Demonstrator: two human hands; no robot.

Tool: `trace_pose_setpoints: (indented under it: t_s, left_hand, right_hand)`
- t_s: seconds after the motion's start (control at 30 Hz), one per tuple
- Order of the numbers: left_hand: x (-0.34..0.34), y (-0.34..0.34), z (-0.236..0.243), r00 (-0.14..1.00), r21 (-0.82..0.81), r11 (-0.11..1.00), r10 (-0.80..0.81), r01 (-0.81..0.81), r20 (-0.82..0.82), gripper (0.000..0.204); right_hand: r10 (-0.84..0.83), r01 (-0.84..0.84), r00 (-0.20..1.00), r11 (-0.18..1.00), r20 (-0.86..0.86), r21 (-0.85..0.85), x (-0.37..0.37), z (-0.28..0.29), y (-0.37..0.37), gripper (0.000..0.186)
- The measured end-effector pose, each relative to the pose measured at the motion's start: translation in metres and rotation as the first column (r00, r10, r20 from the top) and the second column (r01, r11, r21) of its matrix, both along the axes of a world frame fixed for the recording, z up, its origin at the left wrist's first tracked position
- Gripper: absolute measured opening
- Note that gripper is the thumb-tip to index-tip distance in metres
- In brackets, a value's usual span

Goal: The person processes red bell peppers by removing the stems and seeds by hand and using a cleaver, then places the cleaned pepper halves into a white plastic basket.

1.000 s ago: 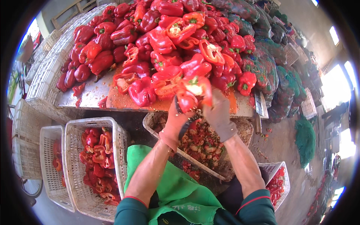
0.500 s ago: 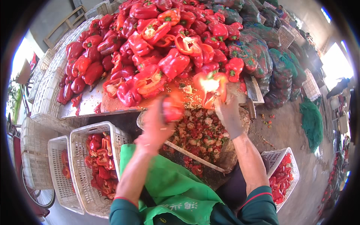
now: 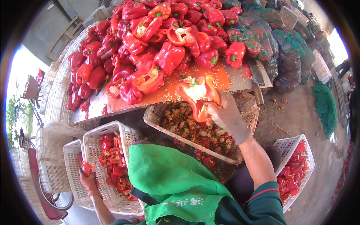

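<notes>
My right hand (image 3: 229,117), in a pale glove, grips a cut-open red bell pepper half (image 3: 200,108) whose pale core and seeds face up. It hangs over the front edge of the orange cutting board (image 3: 216,77). At the lower left my left hand (image 3: 89,184) is closed round a piece of red pepper (image 3: 87,168), above the narrow white crate (image 3: 72,159). Something dark shows beside those fingers, too small to make out. Behind the board rises a big heap of red bell peppers (image 3: 168,58), several of them cut open.
Below the table edge stands a tub (image 3: 150,119) of cores and scraps. White crates with cut peppers stand left (image 3: 90,142) and right (image 3: 287,146). A cleaver (image 3: 257,80) lies at the table's right end. Filled net sacks (image 3: 287,60) and a green net (image 3: 325,107) are farther right.
My left hand has swung from the board's front edge down to the left crates, carrying a pepper piece. My right hand has brought its pepper half slightly nearer and left. The view has shifted.
</notes>
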State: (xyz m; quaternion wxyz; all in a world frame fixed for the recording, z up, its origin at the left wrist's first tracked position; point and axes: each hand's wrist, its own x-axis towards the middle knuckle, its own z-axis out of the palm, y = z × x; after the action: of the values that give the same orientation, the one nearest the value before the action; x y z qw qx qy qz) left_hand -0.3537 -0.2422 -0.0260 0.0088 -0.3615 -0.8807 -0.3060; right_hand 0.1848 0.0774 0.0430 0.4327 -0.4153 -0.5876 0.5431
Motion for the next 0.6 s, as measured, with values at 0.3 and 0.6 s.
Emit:
trace_pose_setpoints:
  t_s: [0.3,0.6]
  left_hand:
    - [0.103,0.078,0.035,0.959,-0.181,0.942,-0.28,0.283,0.039,0.063]
    - [0.331,0.27,0.1,0.622,-0.362,0.634,-0.765,0.684,-0.165,0.095]
  right_hand:
    - [-0.12,-0.023,0.91,0.941,0.398,0.337,-0.027,-0.007,-0.004,0.031]
    - [-0.227,-0.112,0.757,0.879,0.613,0.464,-0.046,-0.001,-0.03,0.025]
